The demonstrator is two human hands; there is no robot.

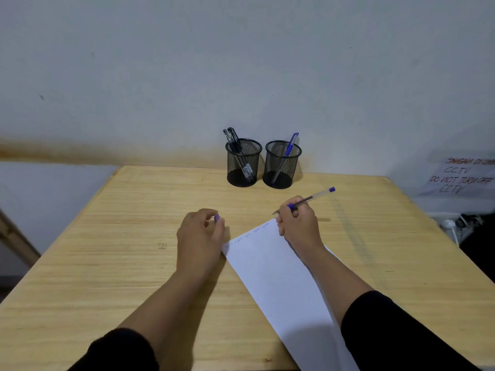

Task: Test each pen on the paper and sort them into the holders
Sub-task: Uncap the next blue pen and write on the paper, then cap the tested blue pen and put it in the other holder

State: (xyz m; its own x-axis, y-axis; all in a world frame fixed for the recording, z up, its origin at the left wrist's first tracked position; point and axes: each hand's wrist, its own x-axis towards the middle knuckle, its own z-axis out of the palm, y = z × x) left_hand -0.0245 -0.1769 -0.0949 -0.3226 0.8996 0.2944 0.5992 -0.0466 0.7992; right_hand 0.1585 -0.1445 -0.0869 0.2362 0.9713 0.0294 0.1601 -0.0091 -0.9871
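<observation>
My right hand (298, 220) grips a clear pen with blue ink (313, 197), its tip at the far corner of the white paper (276, 277). Small blue scribbles run along the paper's far edge. My left hand (199, 234) rests on the table beside the paper's left corner and pinches a small blue pen cap (216, 217) between its fingers. Two black mesh holders stand at the back: the left holder (243, 163) contains black pens, the right holder (282, 165) contains one blue pen (290, 145).
The wooden table (107, 263) stands against a pale wall. A handwritten notice about CCTV (459, 176) hangs at the right, with cables and a plug (455, 226) below it past the table's right edge.
</observation>
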